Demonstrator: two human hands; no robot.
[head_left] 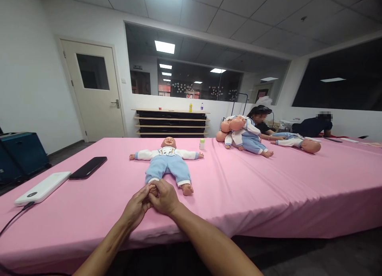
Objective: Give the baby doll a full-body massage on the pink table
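Observation:
A baby doll (168, 164) in a white top and light blue trousers lies on its back on the pink-covered table (227, 200), arms spread, feet toward me. My left hand (139, 204) and my right hand (163, 197) are closed together around the doll's foot on the left side of the view. Much of that foot is hidden by my fingers; a bit of it shows between my thumbs. The doll's other foot (187, 189) lies uncovered just beyond my right hand.
Left of the doll lie a black phone (88, 167) and a white power bank (43, 187) with a cable. A small green-capped bottle (202, 144) stands by the doll's hand. Several dolls are piled (243, 135) farther right, near another doll (298, 142) and two people.

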